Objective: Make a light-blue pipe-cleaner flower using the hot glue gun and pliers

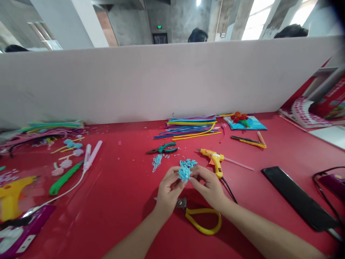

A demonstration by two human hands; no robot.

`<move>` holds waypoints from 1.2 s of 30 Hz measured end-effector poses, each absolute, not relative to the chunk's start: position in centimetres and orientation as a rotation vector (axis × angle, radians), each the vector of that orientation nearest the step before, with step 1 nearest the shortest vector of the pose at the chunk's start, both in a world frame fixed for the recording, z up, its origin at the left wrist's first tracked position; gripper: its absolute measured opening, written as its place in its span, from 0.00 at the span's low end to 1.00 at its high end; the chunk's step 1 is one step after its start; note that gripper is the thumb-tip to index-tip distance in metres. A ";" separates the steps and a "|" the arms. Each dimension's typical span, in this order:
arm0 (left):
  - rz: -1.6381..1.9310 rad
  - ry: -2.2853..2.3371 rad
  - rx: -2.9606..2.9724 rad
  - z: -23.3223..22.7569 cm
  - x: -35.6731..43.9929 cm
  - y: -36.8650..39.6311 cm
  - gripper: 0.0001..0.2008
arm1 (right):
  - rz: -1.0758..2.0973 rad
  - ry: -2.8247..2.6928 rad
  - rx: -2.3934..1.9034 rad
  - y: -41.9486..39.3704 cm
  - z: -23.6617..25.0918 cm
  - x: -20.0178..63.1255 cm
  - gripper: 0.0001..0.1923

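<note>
Between my two hands, above the red table, is a light-blue fuzzy cluster point(184, 173) of short pieces, like a small flower head. The fingers of my left hand point(170, 187) pinch its left side and underside. On the other side, my right hand point(208, 184) has thumb and fingers closed at its right edge. A pile of cut blue pieces point(190, 163) lies just behind the hands. Scissors with yellow handles point(204, 220) lie below them, partly hidden by my left hand. Beyond sit teal-handled pliers point(164, 148) beside more blue bits point(156, 162).
A yellow glue gun point(215, 160) with a cord lies right of the hands, near a black phone-like slab point(299, 198) and a yellow cutter point(249, 141). Bundled pipe cleaners point(191, 127) lie at the white partition point(161, 82). Leftward are a pink tool point(91, 156) and green knife point(64, 179).
</note>
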State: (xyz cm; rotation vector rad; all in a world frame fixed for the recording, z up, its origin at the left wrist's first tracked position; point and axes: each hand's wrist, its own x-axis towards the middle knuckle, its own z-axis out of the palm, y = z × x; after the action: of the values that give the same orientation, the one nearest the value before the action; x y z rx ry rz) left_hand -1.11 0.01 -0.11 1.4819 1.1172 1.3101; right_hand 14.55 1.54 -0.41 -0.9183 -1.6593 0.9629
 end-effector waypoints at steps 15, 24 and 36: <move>1.326 1.020 1.464 0.4 -1.5 -0.7 0.04 | 0.862 -1.813 -0.749 1.8 -1.2 14.2 0.02; 1.350 1.084 1.543 0.3 -1.2 -0.9 0.05 | 0.721 -1.888 -0.798 1.9 -1.6 14.2 0.12; 1.307 1.132 1.270 0.4 -1.8 0.3 0.16 | 0.559 -1.881 -0.862 2.0 -0.5 14.8 0.05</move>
State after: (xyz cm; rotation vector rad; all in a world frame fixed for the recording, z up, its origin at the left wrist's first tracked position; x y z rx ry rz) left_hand -1.84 0.25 0.36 1.2704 1.1322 1.3067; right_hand 14.75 2.05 -0.53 -0.8619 -1.8814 0.5587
